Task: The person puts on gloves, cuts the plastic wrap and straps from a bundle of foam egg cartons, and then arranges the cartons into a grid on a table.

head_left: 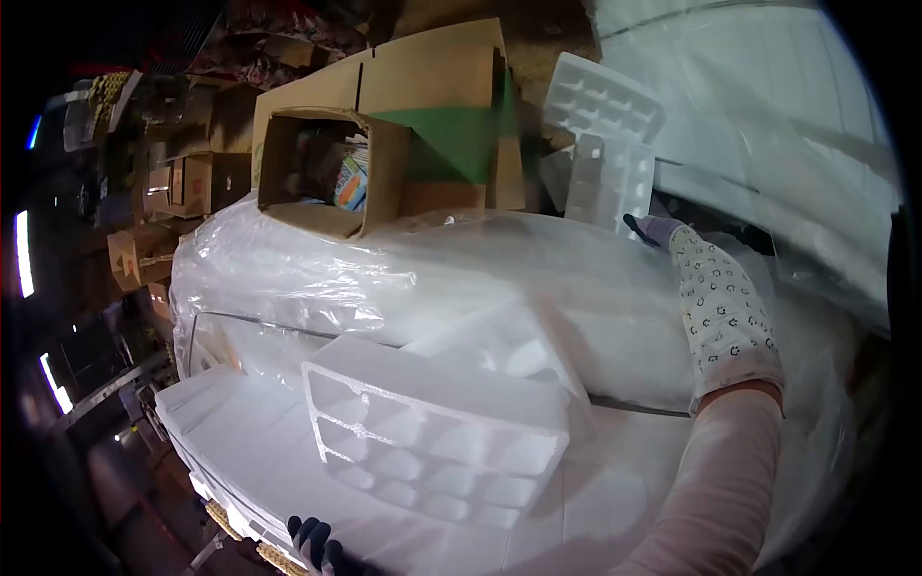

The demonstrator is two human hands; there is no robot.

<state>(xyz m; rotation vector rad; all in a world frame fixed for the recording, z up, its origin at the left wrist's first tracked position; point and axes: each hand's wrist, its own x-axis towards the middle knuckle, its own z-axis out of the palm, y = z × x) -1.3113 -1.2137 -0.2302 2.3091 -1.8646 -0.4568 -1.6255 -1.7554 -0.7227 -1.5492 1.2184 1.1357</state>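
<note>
My right hand (658,230), in a glove with dark fingertips and a patterned sleeve cover, reaches far forward. Its thumb lies over the near end of a white foam tray (634,182) with square pockets, and the other fingers are mostly hidden. Another foam tray (600,101) overlaps that one at its far end. At the bottom edge my left hand (315,545) shows only dark gloved fingers, slightly bent and apart, beside the white stack (230,432). A large foam tray (432,437) with several pockets lies tilted on this stack, between my hands.
Clear plastic bags (307,269) of white material stretch across the middle. An open cardboard box (384,173) with colourful packets inside stands against a larger carton (432,77) with a green band. More wrapped white sheets (768,86) rise at right. Several boxes (197,182) stand left.
</note>
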